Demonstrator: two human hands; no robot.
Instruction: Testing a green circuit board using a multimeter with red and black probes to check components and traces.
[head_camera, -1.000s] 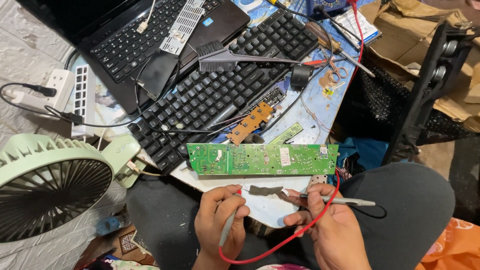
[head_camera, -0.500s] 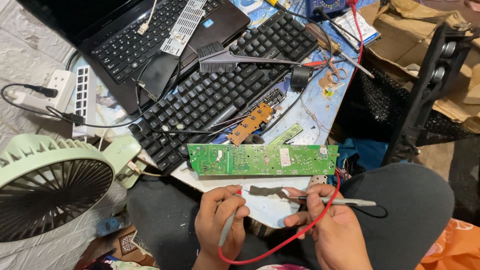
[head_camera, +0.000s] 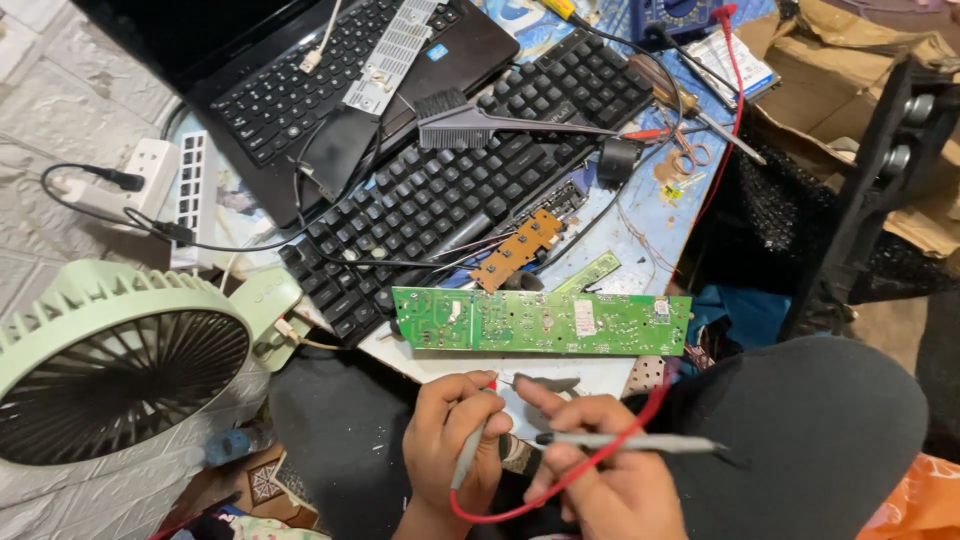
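Head cam: left hand (head_camera: 452, 440) grips a red-leaded probe (head_camera: 470, 452), right hand (head_camera: 610, 478) pinches a grey probe (head_camera: 630, 441); fingers clamped on both, tips just short of the long green circuit board (head_camera: 540, 322) at the table's near edge. Probing looks not yet begun; board bare, solder side up w/ white labels.

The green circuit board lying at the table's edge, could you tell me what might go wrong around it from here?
The green circuit board lies loose near the table edge; a nudge might tip it off. The red lead loops between the left hand and right hand, and could snag. The brush and cables crowd the keyboard nearby.
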